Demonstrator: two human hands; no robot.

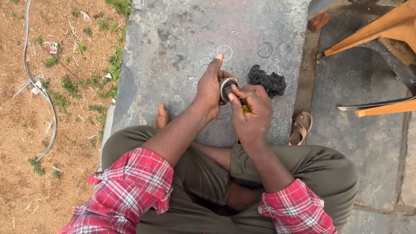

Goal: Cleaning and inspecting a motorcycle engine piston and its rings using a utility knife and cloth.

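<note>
Head view looks down on a person sitting cross-legged on a grey stone slab (173, 39). Left hand (211, 86) grips a round metal part (226, 89) just above the knees, thumb pointing up. Right hand (251, 110) is closed, fingertips pressed onto the part, with something yellow (245, 108) in the palm. Beyond the part lie thin wire rings (224, 52), another ring (264, 50) and a dark rag (268, 81). Bare slab stretches left of the part to the edge at the sandy ground (52, 130). Right of it lies a sandal (300, 127).
</note>
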